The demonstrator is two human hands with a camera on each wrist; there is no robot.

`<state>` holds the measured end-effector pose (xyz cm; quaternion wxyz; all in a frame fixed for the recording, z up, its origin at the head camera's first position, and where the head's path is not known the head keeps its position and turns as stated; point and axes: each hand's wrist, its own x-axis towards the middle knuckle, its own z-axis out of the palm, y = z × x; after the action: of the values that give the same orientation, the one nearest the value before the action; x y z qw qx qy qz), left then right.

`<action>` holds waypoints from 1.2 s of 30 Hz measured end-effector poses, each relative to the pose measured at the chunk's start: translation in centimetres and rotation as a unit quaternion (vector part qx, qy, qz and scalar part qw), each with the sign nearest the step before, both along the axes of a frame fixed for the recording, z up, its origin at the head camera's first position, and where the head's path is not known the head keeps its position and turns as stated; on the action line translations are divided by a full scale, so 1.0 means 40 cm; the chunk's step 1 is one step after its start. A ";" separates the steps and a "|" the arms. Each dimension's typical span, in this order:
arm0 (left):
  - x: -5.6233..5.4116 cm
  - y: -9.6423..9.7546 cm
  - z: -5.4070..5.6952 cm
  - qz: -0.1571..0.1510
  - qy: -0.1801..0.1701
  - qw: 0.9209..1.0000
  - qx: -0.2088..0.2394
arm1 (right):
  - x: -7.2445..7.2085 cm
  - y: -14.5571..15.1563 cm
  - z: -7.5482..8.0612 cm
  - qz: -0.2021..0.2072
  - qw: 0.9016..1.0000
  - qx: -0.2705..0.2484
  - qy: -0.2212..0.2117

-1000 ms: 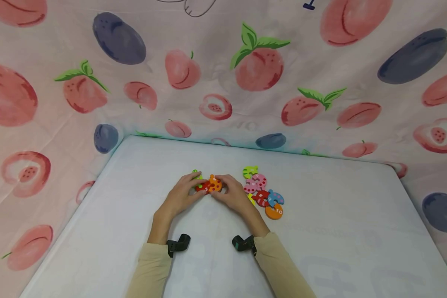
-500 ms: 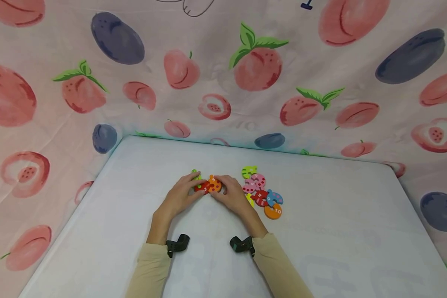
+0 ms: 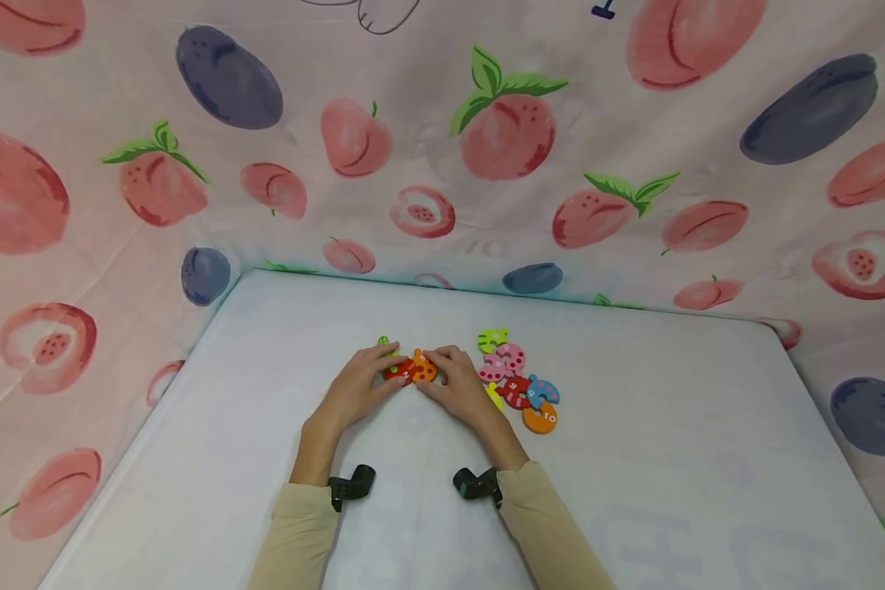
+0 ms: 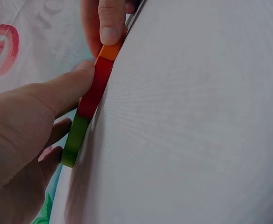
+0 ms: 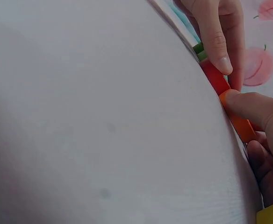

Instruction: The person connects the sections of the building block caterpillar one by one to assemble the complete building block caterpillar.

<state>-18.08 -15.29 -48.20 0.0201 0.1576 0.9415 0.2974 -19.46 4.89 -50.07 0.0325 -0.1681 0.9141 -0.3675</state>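
Observation:
My left hand [image 3: 357, 383] pinches a red puzzle piece [image 4: 96, 86] marked 2 between thumb and fingers. My right hand [image 3: 459, 381] grips an orange dotted puzzle piece [image 3: 425, 368] at its near and far edges. In the left wrist view, the red and orange pieces meet end to end, low over the white tabletop. A green piece [image 4: 74, 142] adjoins the red one's other end, beside the left fingers. Seen from the right wrist, the right thumb presses the orange piece's side [image 5: 241, 123]. The fingers partly hide all three pieces in the head view.
Right of the right hand lies a loose cluster: a lime piece [image 3: 491, 338], pink pieces [image 3: 512, 357], a red piece [image 3: 514, 392], a blue piece [image 3: 542, 391], an orange piece marked 10 [image 3: 539, 419] and a partly covered yellow piece [image 3: 493, 395]. A fruit-print curtain [image 3: 265, 229] borders the white table [image 3: 656, 459].
The head view has shifted slightly. Both hands keep their hold on the red and orange pieces, with hardly any visible movement.

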 end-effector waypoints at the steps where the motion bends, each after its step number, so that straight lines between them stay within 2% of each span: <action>1: 0.000 0.000 0.000 -0.001 0.002 1.000 0.000 | 0.000 0.000 0.000 0.000 1.000 0.001 -0.001; 12: -0.001 0.001 -0.004 -0.006 0.008 1.000 -0.008 | -0.011 -0.006 0.025 0.005 0.999 0.028 -0.038; 20: 0.004 0.009 -0.001 -0.017 0.006 1.000 -0.020 | 0.005 -0.010 0.032 -0.024 0.996 0.080 -0.025; 25: 0.010 0.015 0.007 0.001 0.004 1.000 -0.015 | 0.014 -0.011 0.038 -0.027 0.996 0.085 -0.014; 30: 0.015 0.016 0.010 0.026 0.011 0.999 -0.030 | 0.023 0.004 0.053 -0.015 0.995 0.092 -0.017; 34: 0.016 0.020 0.013 0.015 0.011 0.999 -0.038 | 0.038 0.054 0.076 -0.059 0.995 0.080 -0.022; 36: 0.016 0.024 0.019 0.005 -0.005 1.000 -0.027 | 0.044 0.088 0.086 -0.089 0.993 0.070 -0.018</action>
<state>-17.45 -14.32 -47.44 0.0279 0.1503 0.9500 0.2724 -17.70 8.43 -46.64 0.0278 -0.0772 0.9480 -0.3074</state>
